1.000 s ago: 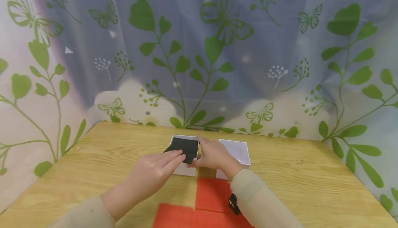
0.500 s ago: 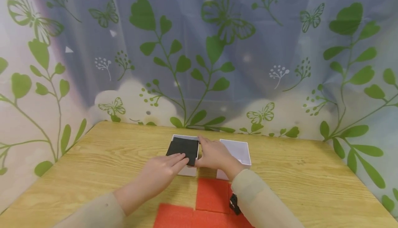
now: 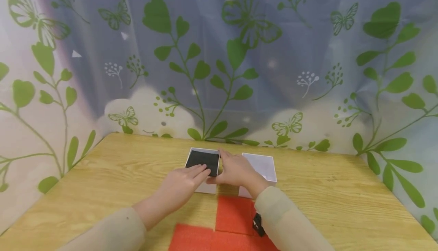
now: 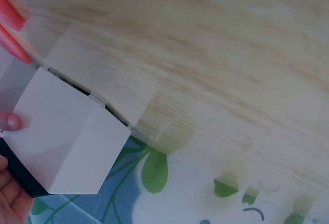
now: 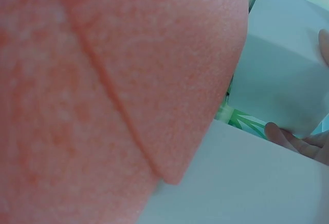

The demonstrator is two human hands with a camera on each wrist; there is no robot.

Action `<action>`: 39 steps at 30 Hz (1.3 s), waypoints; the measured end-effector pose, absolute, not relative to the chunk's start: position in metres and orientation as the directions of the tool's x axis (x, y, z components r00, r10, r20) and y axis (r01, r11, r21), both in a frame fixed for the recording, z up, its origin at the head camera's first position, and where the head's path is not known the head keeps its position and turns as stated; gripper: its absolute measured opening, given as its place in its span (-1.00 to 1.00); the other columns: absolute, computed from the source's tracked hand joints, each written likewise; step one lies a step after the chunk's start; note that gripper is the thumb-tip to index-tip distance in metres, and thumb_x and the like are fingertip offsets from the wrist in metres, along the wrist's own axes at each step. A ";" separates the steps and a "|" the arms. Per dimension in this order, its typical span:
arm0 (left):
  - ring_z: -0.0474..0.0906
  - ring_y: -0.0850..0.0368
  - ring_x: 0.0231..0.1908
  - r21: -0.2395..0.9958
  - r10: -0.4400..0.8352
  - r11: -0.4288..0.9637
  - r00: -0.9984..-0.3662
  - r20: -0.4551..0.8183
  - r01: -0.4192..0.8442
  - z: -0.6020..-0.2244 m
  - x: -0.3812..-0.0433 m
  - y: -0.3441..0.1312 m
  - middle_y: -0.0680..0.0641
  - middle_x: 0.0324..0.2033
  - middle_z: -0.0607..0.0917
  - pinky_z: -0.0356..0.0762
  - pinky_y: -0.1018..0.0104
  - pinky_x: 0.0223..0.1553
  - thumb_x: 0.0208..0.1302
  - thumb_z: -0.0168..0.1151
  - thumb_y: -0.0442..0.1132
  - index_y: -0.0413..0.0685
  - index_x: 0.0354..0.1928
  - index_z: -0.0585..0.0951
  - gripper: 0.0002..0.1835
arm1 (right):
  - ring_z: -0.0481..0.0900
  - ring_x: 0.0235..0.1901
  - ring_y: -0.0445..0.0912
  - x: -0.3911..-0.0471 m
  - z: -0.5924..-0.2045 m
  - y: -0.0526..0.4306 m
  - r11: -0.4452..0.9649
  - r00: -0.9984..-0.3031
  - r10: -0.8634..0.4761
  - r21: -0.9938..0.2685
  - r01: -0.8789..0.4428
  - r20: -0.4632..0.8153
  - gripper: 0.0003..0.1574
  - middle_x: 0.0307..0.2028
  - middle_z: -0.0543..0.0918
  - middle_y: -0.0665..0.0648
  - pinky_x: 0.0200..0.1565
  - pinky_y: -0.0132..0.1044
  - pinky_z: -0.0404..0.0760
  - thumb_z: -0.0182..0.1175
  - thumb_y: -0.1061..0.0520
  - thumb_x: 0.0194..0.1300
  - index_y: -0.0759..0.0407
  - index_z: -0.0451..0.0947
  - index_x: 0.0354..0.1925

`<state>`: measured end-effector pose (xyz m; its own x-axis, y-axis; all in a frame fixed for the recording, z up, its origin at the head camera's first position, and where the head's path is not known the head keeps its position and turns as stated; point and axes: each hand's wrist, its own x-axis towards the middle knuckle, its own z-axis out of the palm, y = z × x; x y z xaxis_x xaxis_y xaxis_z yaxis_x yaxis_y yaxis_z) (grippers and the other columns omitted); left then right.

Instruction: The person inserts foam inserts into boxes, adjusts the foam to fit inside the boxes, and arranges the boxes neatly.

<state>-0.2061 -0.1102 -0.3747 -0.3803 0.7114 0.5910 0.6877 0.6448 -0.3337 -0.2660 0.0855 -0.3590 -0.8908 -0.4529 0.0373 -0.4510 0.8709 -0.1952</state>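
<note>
A black square piece (image 3: 203,158) lies flat in the mouth of the left white box (image 3: 206,188), whose rim shows around its back and sides. My left hand (image 3: 178,188) rests straight fingers on its near part. From the right, my right hand (image 3: 236,170) grips the box's side wall, thumb at the near corner and fingers at the far one. In the left wrist view, the white box (image 4: 72,131) appears from the side, with fingertips at the left edge. The right wrist view also holds the gripped white box (image 5: 282,64) and fingers. What lies beneath the black piece is hidden.
A second white box (image 3: 258,163) stands just right of my right hand. Several red square pieces (image 3: 234,215) lie on the wooden table (image 3: 102,182) in front. A black strap-like object (image 3: 258,224) shows beside the right sleeve. A patterned curtain (image 3: 219,72) hangs behind the table.
The black piece was skewed and overhung the box's left and near edges; now it sits straight inside the rim. My left hand has shifted slightly right. The right hand keeps its hold.
</note>
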 end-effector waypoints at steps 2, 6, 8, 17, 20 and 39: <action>0.63 0.07 -0.11 -0.343 0.710 0.647 -0.375 0.596 0.681 -0.375 -0.207 -0.109 -0.12 -0.11 0.68 0.61 0.25 -0.21 -0.01 0.33 -0.46 -0.15 -0.05 0.64 -0.61 | 0.39 0.17 0.13 -0.266 -0.359 0.086 0.870 -0.890 -0.454 -0.196 -0.453 0.039 0.44 0.28 0.33 0.20 0.20 0.01 0.29 0.20 -0.58 -0.15 0.22 -0.02 0.43; 0.64 0.08 -0.13 -0.368 0.712 0.647 -0.355 0.606 0.668 -0.377 -0.210 -0.109 -0.12 -0.14 0.69 0.62 0.26 -0.24 -0.01 0.34 -0.45 -0.16 -0.08 0.65 -0.63 | 0.39 0.16 0.14 -0.268 -0.361 0.086 0.865 -0.887 -0.461 -0.203 -0.459 0.041 0.45 0.27 0.34 0.21 0.19 0.02 0.31 0.19 -0.60 -0.16 0.23 -0.01 0.42; 0.64 0.08 -0.14 -0.375 0.712 0.647 -0.349 0.610 0.664 -0.378 -0.212 -0.109 -0.13 -0.15 0.69 0.62 0.26 -0.24 0.00 0.34 -0.44 -0.16 -0.08 0.65 -0.64 | 0.39 0.17 0.15 -0.268 -0.361 0.086 0.865 -0.887 -0.459 -0.208 -0.457 0.040 0.45 0.27 0.34 0.21 0.19 0.03 0.31 0.19 -0.61 -0.17 0.22 -0.01 0.42; 0.64 0.06 -0.15 -0.379 0.707 0.644 -0.329 0.626 0.665 -0.383 -0.214 -0.109 -0.14 -0.16 0.69 0.61 0.24 -0.21 0.03 0.30 -0.43 -0.18 -0.10 0.66 -0.68 | 0.38 0.17 0.15 -0.268 -0.363 0.085 0.857 -0.882 -0.469 -0.213 -0.469 0.051 0.45 0.27 0.34 0.23 0.20 0.04 0.30 0.20 -0.59 -0.17 0.24 0.01 0.42; 0.64 0.06 -0.15 -0.376 0.707 0.648 -0.339 0.621 0.663 -0.382 -0.214 -0.109 -0.14 -0.16 0.69 0.61 0.23 -0.21 0.03 0.31 -0.43 -0.18 -0.10 0.66 -0.68 | 0.38 0.17 0.14 -0.267 -0.362 0.085 0.861 -0.883 -0.467 -0.201 -0.467 0.050 0.45 0.26 0.35 0.24 0.19 0.03 0.30 0.19 -0.60 -0.17 0.25 0.02 0.41; 0.33 -0.18 0.20 -0.290 0.683 0.727 -0.610 0.401 0.623 -0.372 -0.170 -0.103 -0.29 0.20 0.40 0.37 0.03 0.13 0.03 0.37 -0.05 -0.24 0.22 0.39 -0.27 | 0.35 0.20 0.15 -0.268 -0.361 0.087 0.866 -0.884 -0.465 -0.183 -0.466 0.047 0.40 0.31 0.27 0.19 0.24 0.01 0.25 0.19 -0.55 -0.11 0.26 0.01 0.41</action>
<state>-0.1697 -0.1030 -0.3721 -0.6102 0.6832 0.4011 0.6230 0.7266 -0.2897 -0.2685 0.0865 -0.3613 -0.8838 -0.4654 0.0473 -0.4657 0.8659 -0.1828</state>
